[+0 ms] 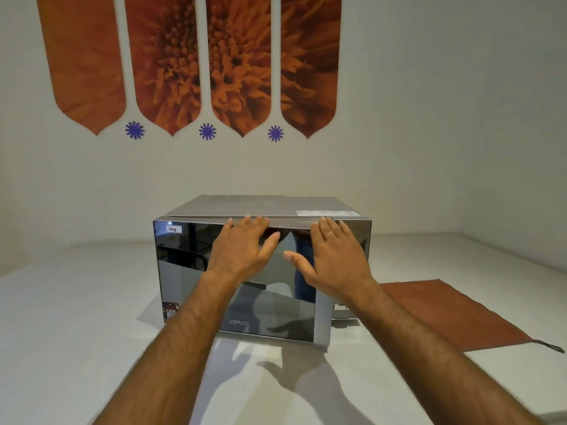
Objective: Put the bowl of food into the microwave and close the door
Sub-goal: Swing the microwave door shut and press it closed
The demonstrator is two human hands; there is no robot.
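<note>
**kitchen_lurker:** so where's everything at right now? is the bowl in there?

**me:** Can't see the bowl anywhere, honestly. The microwave [264,271] sits on the white table [76,317], toward the far edge and roughly mid-width, with its dark mirrored door [236,280] facing me. The door looks nearly shut but not quite: its right edge stands a little proud of the body and there's a thin gap along the top seam. The glass only gives reflections, so I can't tell what's inside.

**kitchen_lurker:** and your hands?

**me:** Both flat on the upper part of the door. My left hand [242,250] is near the middle and my right hand [334,256] is just beside it, toward the door's right edge. Fingers [329,228] spread apart and reaching up to the top edge, not clamped on anything, thumbs pointing in toward each other without touching.

**kitchen_lurker:** anything else on the table?

**me:** A brown cloth mat [454,314] lying flat near the right edge, just beside the microwave. There's a little "Veg" label [172,229] on the door's top left corner, and orange flower panels [190,62] on the wall behind.
</note>
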